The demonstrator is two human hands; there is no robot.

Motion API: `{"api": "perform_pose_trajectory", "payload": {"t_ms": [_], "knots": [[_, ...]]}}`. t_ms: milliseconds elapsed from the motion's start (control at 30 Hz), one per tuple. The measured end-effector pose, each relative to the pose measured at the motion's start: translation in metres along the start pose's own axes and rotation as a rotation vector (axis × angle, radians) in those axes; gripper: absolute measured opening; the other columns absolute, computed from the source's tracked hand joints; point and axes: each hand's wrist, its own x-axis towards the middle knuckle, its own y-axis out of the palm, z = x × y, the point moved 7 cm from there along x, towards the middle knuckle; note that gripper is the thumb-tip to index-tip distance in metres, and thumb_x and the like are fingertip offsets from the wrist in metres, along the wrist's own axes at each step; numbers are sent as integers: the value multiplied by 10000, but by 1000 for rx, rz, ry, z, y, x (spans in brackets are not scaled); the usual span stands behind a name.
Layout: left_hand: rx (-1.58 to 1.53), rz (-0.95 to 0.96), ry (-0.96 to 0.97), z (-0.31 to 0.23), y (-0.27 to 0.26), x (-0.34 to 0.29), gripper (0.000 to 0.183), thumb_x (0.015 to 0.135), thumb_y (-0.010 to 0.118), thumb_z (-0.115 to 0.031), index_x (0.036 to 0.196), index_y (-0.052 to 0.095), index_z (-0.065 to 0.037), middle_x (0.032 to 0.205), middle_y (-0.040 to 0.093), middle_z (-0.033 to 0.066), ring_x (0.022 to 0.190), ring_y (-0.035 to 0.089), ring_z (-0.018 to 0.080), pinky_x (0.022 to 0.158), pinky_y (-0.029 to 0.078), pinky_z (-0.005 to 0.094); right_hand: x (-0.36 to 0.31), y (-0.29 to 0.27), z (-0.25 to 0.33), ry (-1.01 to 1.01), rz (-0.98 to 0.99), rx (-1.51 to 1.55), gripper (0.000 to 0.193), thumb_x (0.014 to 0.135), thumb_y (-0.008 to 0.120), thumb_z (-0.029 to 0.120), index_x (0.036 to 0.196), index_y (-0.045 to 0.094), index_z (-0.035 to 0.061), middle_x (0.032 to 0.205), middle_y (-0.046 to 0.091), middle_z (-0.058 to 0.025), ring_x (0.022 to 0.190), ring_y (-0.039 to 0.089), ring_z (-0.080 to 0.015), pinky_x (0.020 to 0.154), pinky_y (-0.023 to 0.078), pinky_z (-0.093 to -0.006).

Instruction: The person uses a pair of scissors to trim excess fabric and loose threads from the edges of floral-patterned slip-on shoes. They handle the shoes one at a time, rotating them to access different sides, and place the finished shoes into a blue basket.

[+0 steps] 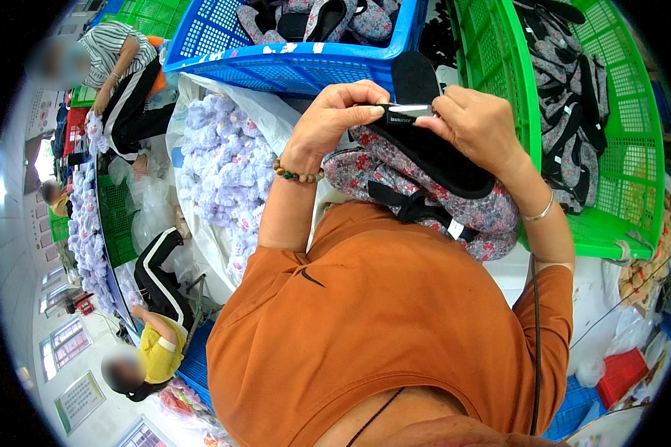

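A grey slipper [455, 167] with a red floral print and black lining lies against my front, its opening facing up. Beneath it is another floral slipper [373, 179] with a black bow and a small white tag [455, 228]. My left hand [343, 112] pinches a black label [397, 117] at the slipper's end between thumb and fingers. Closed beside it, my right hand [477, 123] grips a silver, blade-like tool [414, 110] lying along the label; its handle is hidden. A black rounded piece [414, 78] stands just beyond both hands.
A blue crate [283, 71] of floral slippers stands ahead, a green crate [529, 89] of more at the right. Left of me, a clear bag [183, 134] holds fluffy lavender items [227, 164]. Two people [127, 63] [156, 346] sit by a long table at the left.
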Motion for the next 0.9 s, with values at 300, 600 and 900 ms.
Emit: {"api": "perform_pose_trajectory", "payload": {"t_ms": [300,600,900], "knots": [[-64,-279,4,-22,-61,2,180,772,665,-62,949,667,-25,906,633,24,814,563,92,767,446,232,-2,-35,-50,360,-216,17,325,838,588,392,767,596,75,712,565,-85,596,566,-284,499,430,-362],[466,-1001,563,-72,-145,2,159,787,682,-149,879,627,-31,760,573,32,769,539,174,734,419,388,-20,-68,-95,551,-414,43,381,882,541,415,777,579,51,675,550,-119,585,540,-318,505,416,-355],[1560,-203,469,-17,-32,89,655,522,779,-510,979,566,-91,895,606,98,889,582,290,722,454,394,-17,-50,-94,528,-347,112,378,872,561,400,752,575,42,664,547,-112,565,529,-317,485,405,-369]]}}
